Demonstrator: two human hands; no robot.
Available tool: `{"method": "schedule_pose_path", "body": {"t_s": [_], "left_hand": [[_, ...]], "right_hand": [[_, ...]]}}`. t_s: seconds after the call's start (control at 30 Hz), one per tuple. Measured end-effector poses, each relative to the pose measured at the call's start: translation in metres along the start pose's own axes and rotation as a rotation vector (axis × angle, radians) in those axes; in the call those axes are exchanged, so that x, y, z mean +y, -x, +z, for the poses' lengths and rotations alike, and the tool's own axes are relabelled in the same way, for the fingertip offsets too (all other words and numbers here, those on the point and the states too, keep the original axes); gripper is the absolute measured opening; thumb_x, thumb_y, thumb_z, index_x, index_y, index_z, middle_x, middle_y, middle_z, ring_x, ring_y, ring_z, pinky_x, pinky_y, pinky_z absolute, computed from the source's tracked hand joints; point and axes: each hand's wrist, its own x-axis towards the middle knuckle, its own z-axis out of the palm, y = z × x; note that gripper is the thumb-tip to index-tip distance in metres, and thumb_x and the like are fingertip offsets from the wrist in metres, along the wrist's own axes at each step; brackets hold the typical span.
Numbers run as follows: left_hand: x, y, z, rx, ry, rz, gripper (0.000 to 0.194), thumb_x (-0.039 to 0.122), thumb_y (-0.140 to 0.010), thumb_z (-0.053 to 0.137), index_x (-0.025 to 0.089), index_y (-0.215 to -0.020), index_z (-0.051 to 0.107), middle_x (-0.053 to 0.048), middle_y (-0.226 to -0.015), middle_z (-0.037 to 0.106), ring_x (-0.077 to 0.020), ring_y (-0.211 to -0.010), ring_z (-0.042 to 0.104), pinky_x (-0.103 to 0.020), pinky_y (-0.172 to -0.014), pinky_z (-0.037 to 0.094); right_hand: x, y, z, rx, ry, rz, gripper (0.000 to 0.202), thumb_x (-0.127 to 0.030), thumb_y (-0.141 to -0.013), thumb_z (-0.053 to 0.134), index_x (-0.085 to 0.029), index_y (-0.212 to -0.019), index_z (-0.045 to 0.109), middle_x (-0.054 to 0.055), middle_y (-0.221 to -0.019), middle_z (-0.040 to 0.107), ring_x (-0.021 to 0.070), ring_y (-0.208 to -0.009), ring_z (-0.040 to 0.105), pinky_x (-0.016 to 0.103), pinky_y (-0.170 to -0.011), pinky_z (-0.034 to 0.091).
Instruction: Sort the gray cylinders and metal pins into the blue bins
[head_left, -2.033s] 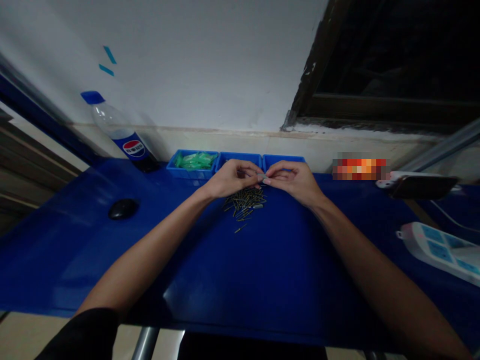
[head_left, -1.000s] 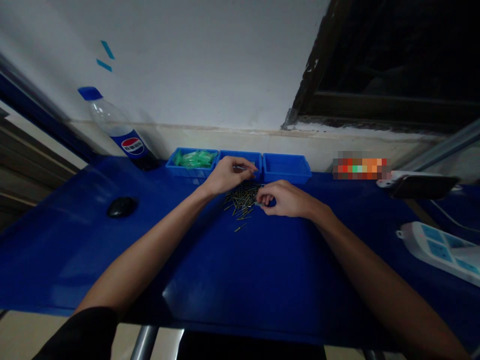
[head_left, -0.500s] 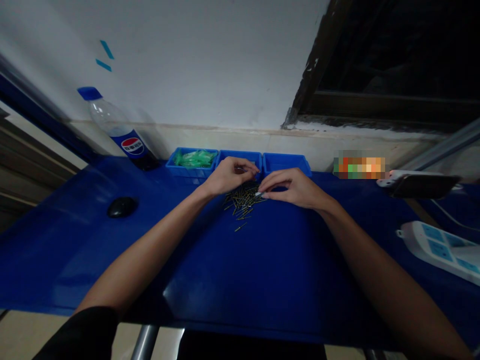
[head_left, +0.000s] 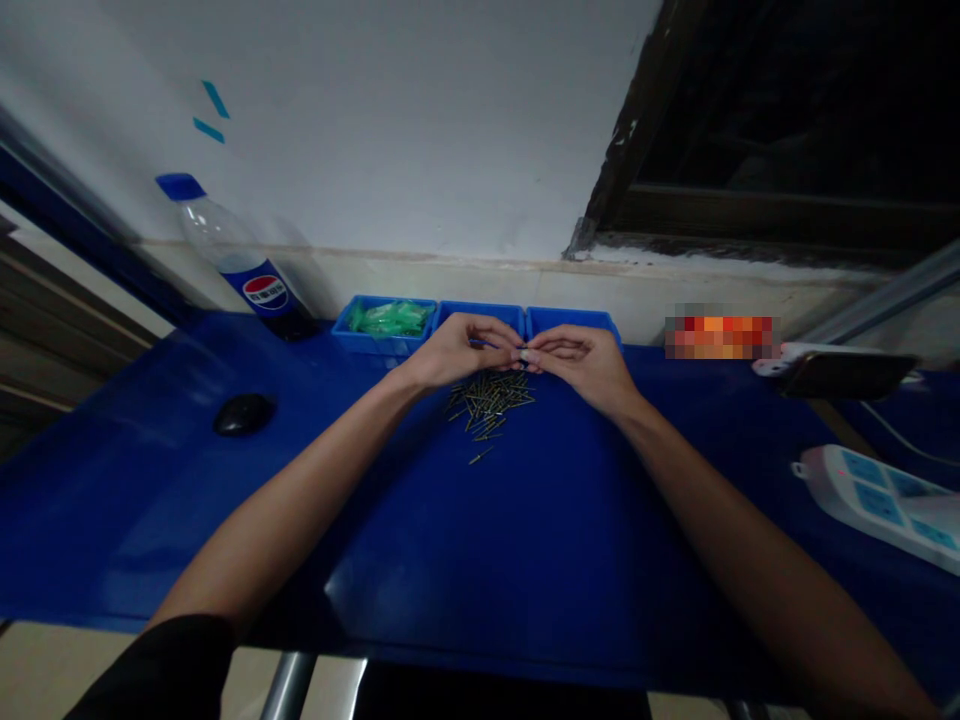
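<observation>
My left hand [head_left: 469,350] and my right hand [head_left: 585,362] meet fingertip to fingertip above the table. Each pinches with thumb and fingers; whatever lies between them is too small and covered to make out. Just below them is a loose pile of thin, brass-and-dark metal pins, screw-like in shape [head_left: 491,402]. One single pin [head_left: 481,456] lies apart, nearer to me. Behind my fingers stand the middle blue bin [head_left: 480,307], its inside mostly hidden by my left hand, and the right blue bin [head_left: 574,318], partly covered by my right hand.
A left blue bin [head_left: 384,345] holds green plastic packaging [head_left: 394,318]. A Pepsi bottle [head_left: 259,285] stands by the wall, a black mouse [head_left: 244,413] in front of it. On the right are a white power strip [head_left: 877,500] and a phone [head_left: 851,373] on the blue table [head_left: 480,570].
My right hand has lifted from the edge of the pin pile and moved left to meet my left fingertips. My left hand has hardly moved.
</observation>
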Motion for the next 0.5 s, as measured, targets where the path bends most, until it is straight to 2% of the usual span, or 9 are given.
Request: {"method": "schedule_pose_path", "body": {"t_s": [0.13, 0.27, 0.4, 0.5], "left_hand": [[-0.013, -0.004, -0.004, 0.171, -0.004, -0.004, 0.022, 0.023, -0.074, 0.081, 0.014, -0.093, 0.079, -0.010, -0.094, 0.080, -0.0194, -0.085, 0.076, -0.036, -0.086, 0.062], [-0.024, -0.007, -0.010, 0.315, -0.067, 0.035, 0.023, 0.025, -0.076, 0.081, 0.013, -0.095, 0.080, -0.011, -0.101, 0.081, -0.0202, -0.093, 0.076, -0.038, -0.096, 0.060], [-0.026, -0.008, -0.014, 0.304, -0.127, 0.051, 0.027, 0.028, -0.082, 0.077, 0.012, -0.104, 0.079, -0.012, -0.109, 0.080, -0.0209, -0.098, 0.075, -0.036, -0.096, 0.059], [-0.021, -0.007, -0.017, 0.204, -0.232, 0.075, 0.026, 0.028, -0.084, 0.074, 0.012, -0.104, 0.079, -0.013, -0.108, 0.080, -0.0205, -0.098, 0.075, -0.034, -0.093, 0.059]], "right_hand": [[0.004, -0.001, -0.003, 0.003, 0.087, 0.056, 0.026, -0.039, -0.079, 0.082, -0.021, -0.096, 0.076, 0.007, -0.087, 0.079, 0.0219, -0.079, 0.076, 0.041, -0.078, 0.064], [0.005, -0.001, -0.008, -0.069, 0.242, 0.076, 0.016, -0.037, -0.084, 0.075, -0.021, -0.089, 0.076, 0.006, -0.084, 0.078, 0.0213, -0.078, 0.075, 0.041, -0.080, 0.062], [0.009, -0.001, -0.010, -0.127, 0.336, 0.063, 0.014, -0.034, -0.086, 0.072, -0.021, -0.089, 0.077, 0.005, -0.082, 0.077, 0.0208, -0.078, 0.074, 0.040, -0.081, 0.061], [0.014, -0.001, -0.013, -0.194, 0.419, 0.055, 0.014, -0.033, -0.085, 0.073, -0.021, -0.091, 0.078, 0.005, -0.079, 0.077, 0.0204, -0.074, 0.072, 0.038, -0.074, 0.059]]}}
